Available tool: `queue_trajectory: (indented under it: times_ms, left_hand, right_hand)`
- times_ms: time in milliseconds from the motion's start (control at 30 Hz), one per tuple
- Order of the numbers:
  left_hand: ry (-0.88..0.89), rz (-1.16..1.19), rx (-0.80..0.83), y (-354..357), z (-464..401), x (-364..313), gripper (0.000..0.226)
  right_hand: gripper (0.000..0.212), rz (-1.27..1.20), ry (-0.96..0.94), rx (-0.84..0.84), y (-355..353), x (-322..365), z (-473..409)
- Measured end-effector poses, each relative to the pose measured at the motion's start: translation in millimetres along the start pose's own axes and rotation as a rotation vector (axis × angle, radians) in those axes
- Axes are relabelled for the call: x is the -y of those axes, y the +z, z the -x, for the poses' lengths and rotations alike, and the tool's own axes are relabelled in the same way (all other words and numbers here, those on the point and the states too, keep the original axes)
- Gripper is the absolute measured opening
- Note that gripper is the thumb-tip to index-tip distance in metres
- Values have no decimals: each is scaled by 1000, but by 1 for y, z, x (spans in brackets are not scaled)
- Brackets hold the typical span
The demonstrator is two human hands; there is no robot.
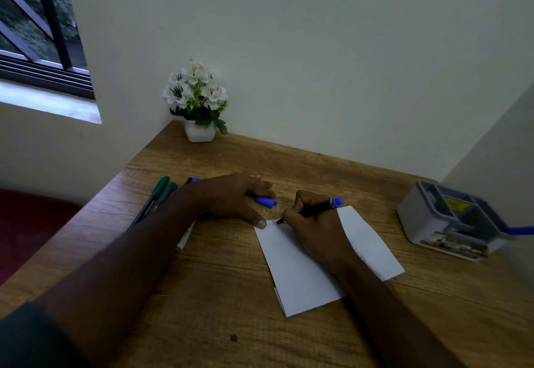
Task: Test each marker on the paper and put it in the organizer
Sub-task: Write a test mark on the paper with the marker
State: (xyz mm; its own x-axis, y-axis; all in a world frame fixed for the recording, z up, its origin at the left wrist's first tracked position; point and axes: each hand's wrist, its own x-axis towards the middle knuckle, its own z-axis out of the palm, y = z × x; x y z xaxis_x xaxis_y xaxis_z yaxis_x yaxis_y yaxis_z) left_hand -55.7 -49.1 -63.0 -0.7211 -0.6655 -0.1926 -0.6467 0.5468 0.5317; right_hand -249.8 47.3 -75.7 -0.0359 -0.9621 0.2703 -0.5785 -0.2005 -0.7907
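A white sheet of paper [303, 275] lies on the wooden desk [219, 286]. My right hand [315, 229] grips a black marker with a blue end [320, 208], its tip touching the paper's top left corner beside faint blue marks. My left hand [231, 197] rests flat, thumb pressing that corner, fingers spread. A blue cap [266, 202] lies just past its fingers. Green markers [161, 191] and further markers lie left of my left wrist, partly hidden by the arm. The grey organizer [450, 220] stands at the right with a blue marker [520, 230] sticking out.
A white pot of white flowers [198, 101] stands in the desk's back left corner. Walls close the desk at the back and right. A window is at the upper left, and something dark red sits below the desk's left edge.
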Motion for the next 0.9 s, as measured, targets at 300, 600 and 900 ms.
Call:
queue_trajectory:
  times_ms: [300,600,900]
  left_hand:
    - [2,-2,3,0,0,-1,77]
    - [7,-9,6,1,-1,1,78]
    - [-5,-10,6,0,1,-2,79]
  right_hand:
    - [29,-18,9,9,2,-1,-2]
    - [31,-15,28,-5,1,0,0]
    - [29,-15,22,-10,0,0,1]
